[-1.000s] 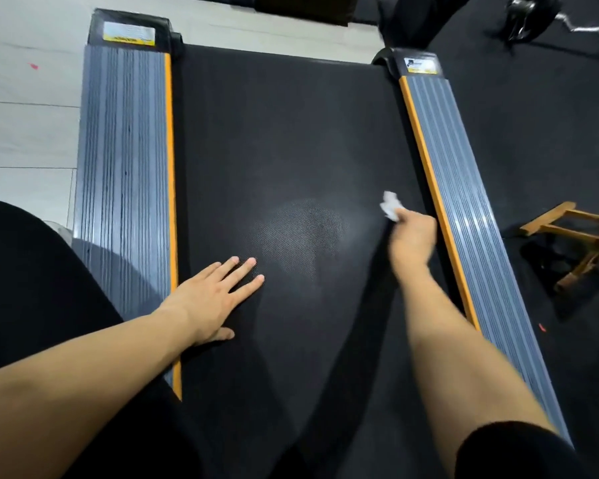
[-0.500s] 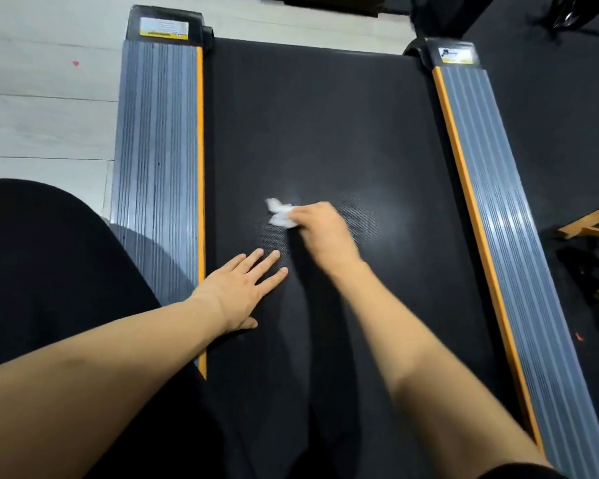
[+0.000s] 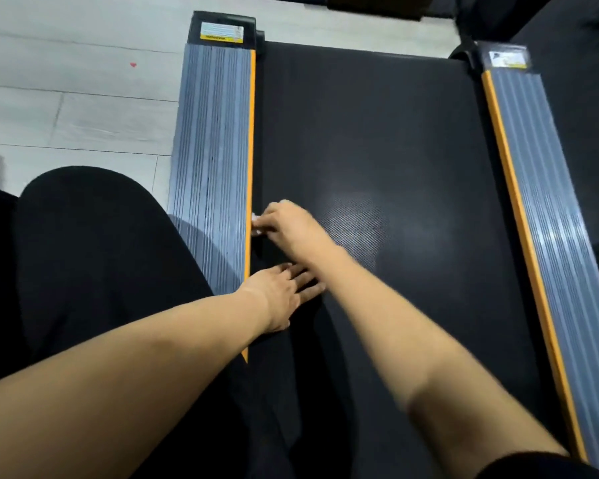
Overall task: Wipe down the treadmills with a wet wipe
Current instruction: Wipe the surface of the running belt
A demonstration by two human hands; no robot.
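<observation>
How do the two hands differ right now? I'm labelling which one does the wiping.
The right hand is curled round the white wipe at the belt's left edge; the left hand lies flat with straight fingers, holding nothing. The right hand is farther forward than the left hand. Both rest on the black belt.

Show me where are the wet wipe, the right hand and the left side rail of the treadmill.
wet wipe (image 3: 255, 224): head view, on the white bit visible past the fingertips.
right hand (image 3: 287, 224): head view, on the back of the hand.
left side rail (image 3: 211, 133): head view, on its grey ribbed surface.
</observation>
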